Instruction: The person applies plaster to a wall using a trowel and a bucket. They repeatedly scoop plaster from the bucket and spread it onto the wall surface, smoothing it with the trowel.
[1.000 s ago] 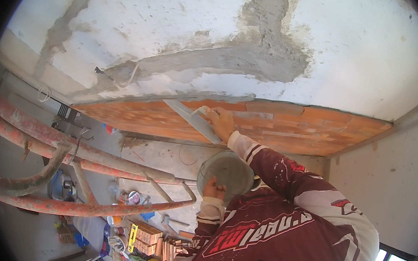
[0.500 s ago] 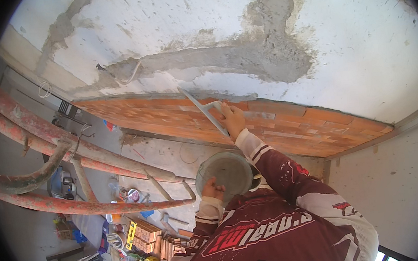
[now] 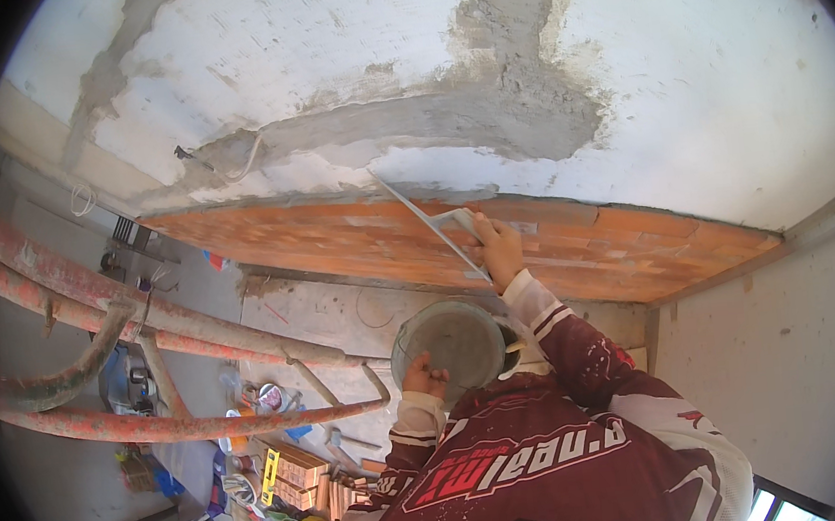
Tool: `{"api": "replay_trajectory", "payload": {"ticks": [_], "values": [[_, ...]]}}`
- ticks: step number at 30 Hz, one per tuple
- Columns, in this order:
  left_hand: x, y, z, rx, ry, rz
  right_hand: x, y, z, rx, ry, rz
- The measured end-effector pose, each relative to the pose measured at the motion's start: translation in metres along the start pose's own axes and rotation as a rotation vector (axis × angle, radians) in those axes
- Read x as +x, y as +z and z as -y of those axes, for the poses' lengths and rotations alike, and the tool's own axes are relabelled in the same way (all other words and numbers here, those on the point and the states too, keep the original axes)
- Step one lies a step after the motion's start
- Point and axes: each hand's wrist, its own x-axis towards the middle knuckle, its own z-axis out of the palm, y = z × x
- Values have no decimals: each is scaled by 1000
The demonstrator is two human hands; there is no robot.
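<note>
My right hand [image 3: 500,250] is closed round the handle of a long, pale plastering trowel [image 3: 426,221]. The trowel slants over the orange brickwork [image 3: 576,240], its far tip at the seam where brick meets the white wall [image 3: 702,82]. Whether the blade touches the wall I cannot tell. Lower down, my left hand [image 3: 425,376] is closed at the near left rim of a round grey bucket [image 3: 456,342], its fingers curled over the edge. The bucket's inside looks grey, and its contents are hard to make out. Rough grey mortar [image 3: 394,122] covers a band of the wall above the trowel.
Red, mortar-stained scaffold tubes [image 3: 192,423] run along my left, ending close to the bucket. A cable [image 3: 252,156] sticks out of the wall. On the floor below lie stacked bricks [image 3: 297,473], a yellow spirit level [image 3: 270,473] and several tools. A pale wall [image 3: 779,356] stands at right.
My right hand and the trowel have moved right along the seam, and the view has shifted slightly. My left hand stays at the bucket's rim.
</note>
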Motion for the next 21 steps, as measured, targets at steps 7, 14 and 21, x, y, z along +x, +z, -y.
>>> {"api": "replay_trajectory", "payload": {"ticks": [7, 14, 21], "values": [[4, 5, 3, 40, 13, -5, -17, -23, 29, -10, 34, -28], [8, 12, 7, 62, -12, 19, -12, -63, 41, -137, 15, -10], [1, 24, 8, 76, -9, 9, -16, -94, 62, -201, -14, -1]]}}
